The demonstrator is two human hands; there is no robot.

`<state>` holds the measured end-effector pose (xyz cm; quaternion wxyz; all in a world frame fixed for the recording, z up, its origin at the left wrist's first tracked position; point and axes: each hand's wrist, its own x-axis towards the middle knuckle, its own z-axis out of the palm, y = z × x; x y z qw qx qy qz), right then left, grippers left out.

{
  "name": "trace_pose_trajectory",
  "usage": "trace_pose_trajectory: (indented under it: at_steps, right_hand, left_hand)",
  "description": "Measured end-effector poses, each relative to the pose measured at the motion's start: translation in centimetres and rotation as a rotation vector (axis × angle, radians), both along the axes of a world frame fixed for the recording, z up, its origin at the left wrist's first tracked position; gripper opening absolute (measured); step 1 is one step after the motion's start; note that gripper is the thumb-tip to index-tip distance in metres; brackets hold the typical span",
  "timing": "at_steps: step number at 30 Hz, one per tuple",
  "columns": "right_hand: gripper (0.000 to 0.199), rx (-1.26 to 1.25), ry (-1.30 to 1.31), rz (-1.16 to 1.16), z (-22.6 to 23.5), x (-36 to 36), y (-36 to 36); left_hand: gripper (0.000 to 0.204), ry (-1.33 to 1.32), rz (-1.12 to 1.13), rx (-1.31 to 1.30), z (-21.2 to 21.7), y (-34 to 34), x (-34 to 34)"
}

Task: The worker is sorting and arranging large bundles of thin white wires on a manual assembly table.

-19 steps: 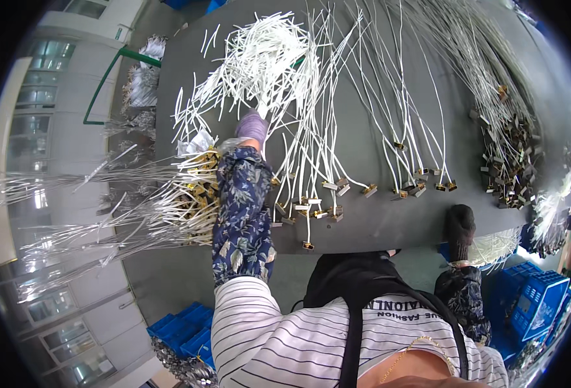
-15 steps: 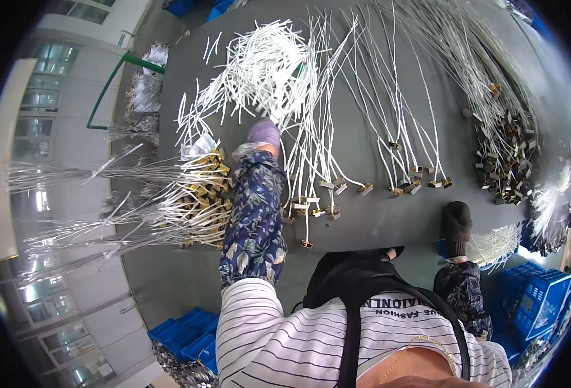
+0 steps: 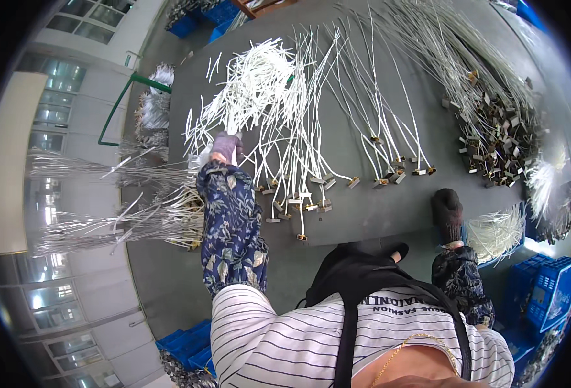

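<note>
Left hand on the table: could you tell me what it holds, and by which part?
The gloved left hand grips a bunch of white wires at their near ends; the exact grip is unclear.

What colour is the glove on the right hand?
Black, seen in the head view: the right hand rests at the table edge.

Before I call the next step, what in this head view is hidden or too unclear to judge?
- Left hand: gloved, among the white wires; its fingers point away, so its grip cannot be told.
- Right hand: dark glove at the table edge; what lies under the palm is hidden.
- Metal terminals: too small to tell apart.
- Blue crates: cut off by the fisheye rim.
</note>
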<state>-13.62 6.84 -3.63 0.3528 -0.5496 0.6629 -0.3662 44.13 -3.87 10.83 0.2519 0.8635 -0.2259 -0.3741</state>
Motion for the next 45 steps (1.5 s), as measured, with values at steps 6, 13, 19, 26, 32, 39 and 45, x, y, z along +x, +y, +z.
trace_pose_trajectory:
  at_steps: [6, 13, 19, 26, 32, 39, 45]
  right_hand:
    - [0.008, 0.276, -0.599, -0.329, 3.2, 1.5, 0.5]
    - [0.031, 0.353, -0.625, 0.333, 14.7, 13.7, -8.3]
    - [0.02, 0.28, -0.808, 0.408, 17.9, 19.6, -14.5]
    - [0.007, 0.033, -0.256, 0.499, 12.3, 18.5, -16.7]
    - [0.025, 0.478, -0.517, 0.543, 16.2, 22.4, -14.1]
    - [0.039, 0.409, -0.792, 0.271, 12.2, 20.0, -10.8]
    - [0.051, 0.471, -1.45, 0.058, 10.4, 23.5, -7.2]
  left_hand:
    - [0.022, 0.348, -0.034, -0.662, 2.7, 2.0, -7.4]
    - [0.021, 0.48, -0.465, -0.347, 3.4, 3.1, -19.5]
    - [0.041, 0.358, -0.777, -0.208, -0.7, 2.5, -21.3]
    - [0.031, 0.599, -0.283, -0.403, -5.4, 2.6, -10.2]
    - [0.036, 0.43, -0.72, -0.329, 0.6, 0.4, -19.4]
    - [0.023, 1.006, -0.147, -0.692, -1.5, 0.6, -18.2]
    - [0.022, 0.985, -0.18, -0.952, 1.0, -0.2, -21.7]
